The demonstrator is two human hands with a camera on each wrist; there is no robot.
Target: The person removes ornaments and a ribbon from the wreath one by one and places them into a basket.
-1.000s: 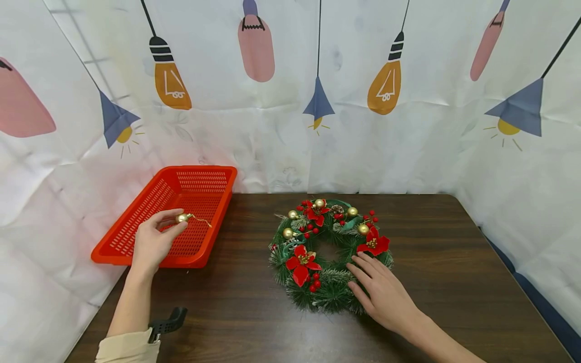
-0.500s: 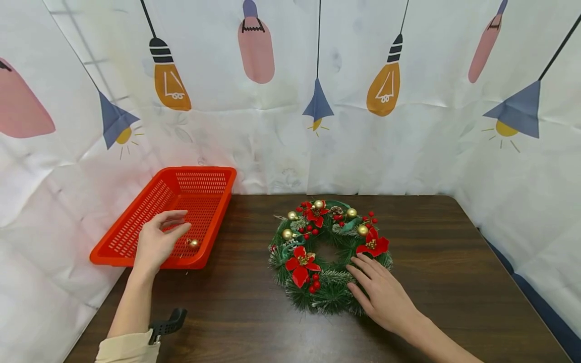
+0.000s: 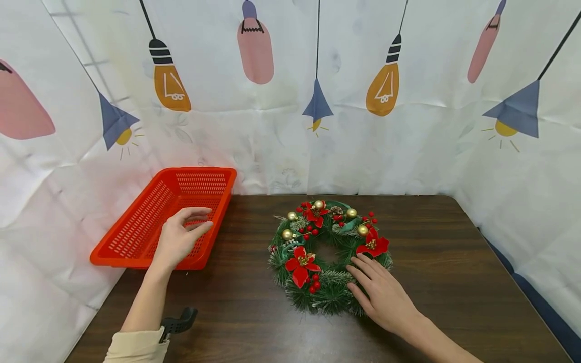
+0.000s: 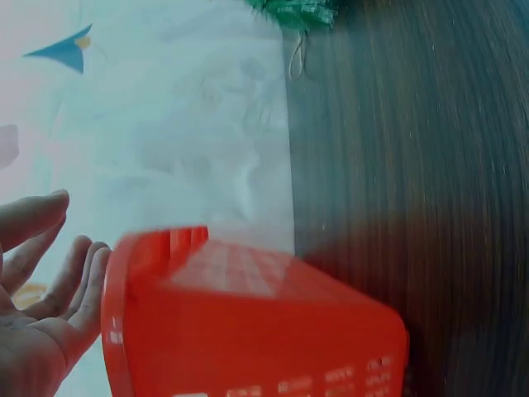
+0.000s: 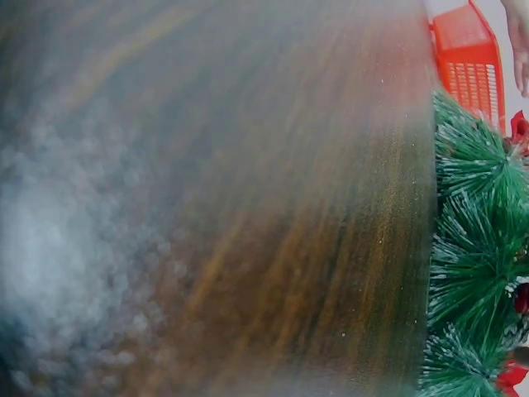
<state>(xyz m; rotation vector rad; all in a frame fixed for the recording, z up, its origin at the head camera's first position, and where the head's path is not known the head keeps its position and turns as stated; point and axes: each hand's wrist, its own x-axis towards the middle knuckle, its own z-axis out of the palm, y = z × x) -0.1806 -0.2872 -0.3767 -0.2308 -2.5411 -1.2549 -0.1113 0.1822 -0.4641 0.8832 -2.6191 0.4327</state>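
Note:
My left hand (image 3: 183,241) hovers over the near right part of the red plastic basket (image 3: 140,222), thumb and fingers apart with nothing between them. In the left wrist view its fingers (image 4: 78,289) show beside the basket's rim (image 4: 116,331). The gold ball ornament inside the basket is hidden behind the hand. My right hand (image 3: 383,292) rests on the near right side of a green Christmas wreath (image 3: 333,297), fingers spread. The wreath carries red poinsettias (image 3: 301,266), red berries (image 3: 314,286) and several gold balls (image 3: 287,234).
The dark wooden table (image 3: 240,312) reaches back to a white curtain (image 3: 272,141) printed with lamps and bulbs. A black strap-like piece (image 3: 180,321) sticks out from the left wrist, by the beige sleeve (image 3: 138,348).
My left hand let the gold ball ornament drop into the basket, then moved right toward the basket's right rim. The right hand and wreath stay in place.

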